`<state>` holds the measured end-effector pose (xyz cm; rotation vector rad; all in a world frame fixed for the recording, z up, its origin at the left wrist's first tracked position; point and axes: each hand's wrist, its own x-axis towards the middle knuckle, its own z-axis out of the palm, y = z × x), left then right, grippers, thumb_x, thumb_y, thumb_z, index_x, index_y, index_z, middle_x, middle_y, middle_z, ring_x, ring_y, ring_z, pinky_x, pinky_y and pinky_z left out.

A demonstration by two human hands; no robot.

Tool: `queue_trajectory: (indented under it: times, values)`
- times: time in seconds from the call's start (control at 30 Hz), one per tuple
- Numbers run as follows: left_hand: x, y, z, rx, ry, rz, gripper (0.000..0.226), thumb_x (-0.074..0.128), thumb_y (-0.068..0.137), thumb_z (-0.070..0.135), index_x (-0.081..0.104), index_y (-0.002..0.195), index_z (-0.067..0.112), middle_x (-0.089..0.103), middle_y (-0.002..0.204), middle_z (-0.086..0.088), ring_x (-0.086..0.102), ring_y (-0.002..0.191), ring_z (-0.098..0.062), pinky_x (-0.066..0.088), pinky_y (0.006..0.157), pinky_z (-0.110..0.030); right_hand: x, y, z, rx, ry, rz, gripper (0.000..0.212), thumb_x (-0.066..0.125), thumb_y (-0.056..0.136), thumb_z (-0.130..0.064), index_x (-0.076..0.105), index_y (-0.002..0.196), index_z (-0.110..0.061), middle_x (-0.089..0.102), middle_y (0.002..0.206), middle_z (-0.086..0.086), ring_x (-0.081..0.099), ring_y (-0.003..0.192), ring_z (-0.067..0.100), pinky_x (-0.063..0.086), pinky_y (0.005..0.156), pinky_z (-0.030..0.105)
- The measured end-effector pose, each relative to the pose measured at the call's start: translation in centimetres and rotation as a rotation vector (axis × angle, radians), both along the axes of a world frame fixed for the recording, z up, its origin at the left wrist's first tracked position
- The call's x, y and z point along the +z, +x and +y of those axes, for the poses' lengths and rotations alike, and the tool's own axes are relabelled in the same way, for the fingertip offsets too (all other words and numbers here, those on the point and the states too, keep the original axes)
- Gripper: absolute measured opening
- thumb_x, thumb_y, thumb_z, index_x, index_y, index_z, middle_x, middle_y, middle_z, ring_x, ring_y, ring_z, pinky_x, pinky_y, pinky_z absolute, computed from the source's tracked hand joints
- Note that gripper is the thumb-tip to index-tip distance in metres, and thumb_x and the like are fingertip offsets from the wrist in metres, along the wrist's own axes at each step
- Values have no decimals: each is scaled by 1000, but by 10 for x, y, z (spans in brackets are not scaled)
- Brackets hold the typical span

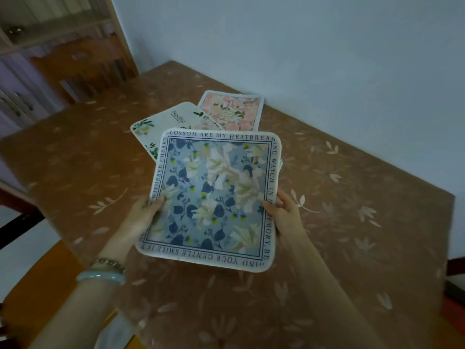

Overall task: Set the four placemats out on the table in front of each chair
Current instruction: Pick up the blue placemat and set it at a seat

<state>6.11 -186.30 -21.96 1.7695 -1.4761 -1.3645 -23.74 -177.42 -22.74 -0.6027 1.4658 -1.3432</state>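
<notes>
Blue floral placemat [211, 197] is held at frame centre above the brown leaf-print table [352, 222] — left hand [143, 215] clamped on its left edge, right hand [286, 212] on its right edge, thumbs on top. Further up — cream placemat [161, 127] and pink placemat [234, 109] are laid overlapping near the wall [302, 41].

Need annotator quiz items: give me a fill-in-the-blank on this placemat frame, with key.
1. The blue placemat is held by ____ hands.
2. The pink placemat lies nearest the ____.
3. The left hand grips the blue placemat's ____ edge; the right hand grips the opposite one.
4. The word "Beautiful" is printed on the ____ placemat.

Missing words: both; wall; left; cream
</notes>
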Motion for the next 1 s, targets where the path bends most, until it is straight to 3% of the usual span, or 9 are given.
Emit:
queue_trajectory:
  times: [0.07, 0.13, 0.2, 0.43, 0.6, 0.67, 0.77, 0.9, 1.0]
  values:
    - [12, 5, 17, 97, -16, -4, 25, 48, 100, 18, 62, 110, -1, 67, 86, -16, 63, 71, -31, 53, 58, -33, 11, -1, 22, -18, -19, 7, 32, 59, 89, 2, 69, 95, -27, 77, 84, -4, 72, 78, 27, 60, 71, 46]
    - [21, 12, 31, 128, -47, -16, 17, 48, 99, 17, 63, 102, 9, 70, 91, -12, 66, 75, -27, 48, 58, -32, 21, 0, 41, -14, -43, 49, 31, 59, 90, 1, 66, 98, -28, 76, 80, -12, 73, 76, 22, 61, 67, 41]
    - [30, 17, 52, 110, -105, -12, 15, 47, 100, 17, 61, 94, 14, 69, 89, -9, 66, 74, -24, 46, 57, -31, 31, 4, 67, -17, -62, 80, 34, 58, 90, 2, 66, 96, -31, 76, 80, -8, 73, 72, 19, 61, 62, 35]
    - [56, 21, 122, 52, -217, 18, 12, 49, 99, 19, 60, 97, 17, 70, 89, -7, 69, 72, -21, 51, 54, -32, 55, 12, 158, -107, -101, 132, 30, 61, 90, 0, 63, 92, -30, 74, 75, -13, 72, 65, 8, 57, 53, 24]
    - [64, 1, 163, -37, -258, 47, 15, 47, 100, 19, 62, 97, 18, 69, 93, -9, 69, 78, -25, 52, 59, -35, 63, 6, 223, -221, -116, 188, 26, 63, 88, -1, 63, 90, -27, 71, 77, -14, 69, 60, 2, 54, 49, 18]
    - [65, -14, 177, -72, -267, 47, 15, 47, 100, 21, 62, 99, 19, 68, 95, -8, 69, 80, -22, 52, 58, -34, 62, 0, 247, -278, -100, 195, 27, 64, 88, -3, 62, 89, -29, 72, 80, -11, 71, 65, 6, 57, 52, 22]
    - [62, -41, 191, -98, -257, 71, 15, 48, 99, 22, 62, 100, 18, 68, 97, -12, 69, 84, -26, 57, 69, -43, 65, -15, 278, -348, -63, 206, 26, 65, 88, -7, 61, 88, -32, 72, 93, -1, 72, 75, 16, 61, 62, 34]
    - [57, -87, 202, -141, -193, 147, 11, 54, 96, 16, 63, 102, 12, 71, 95, -16, 70, 85, -33, 57, 79, -51, 64, -49, 311, -456, -66, 206, 25, 65, 88, -7, 61, 87, -32, 72, 89, -5, 72, 68, 8, 59, 55, 25]
    - [50, -111, 201, -162, -174, 140, 9, 57, 94, 16, 65, 97, 19, 73, 93, -9, 70, 86, -32, 56, 80, -50, 60, -63, 323, -508, -38, 169, 24, 65, 88, -8, 60, 89, -32, 72, 88, -5, 73, 70, 10, 61, 59, 30]
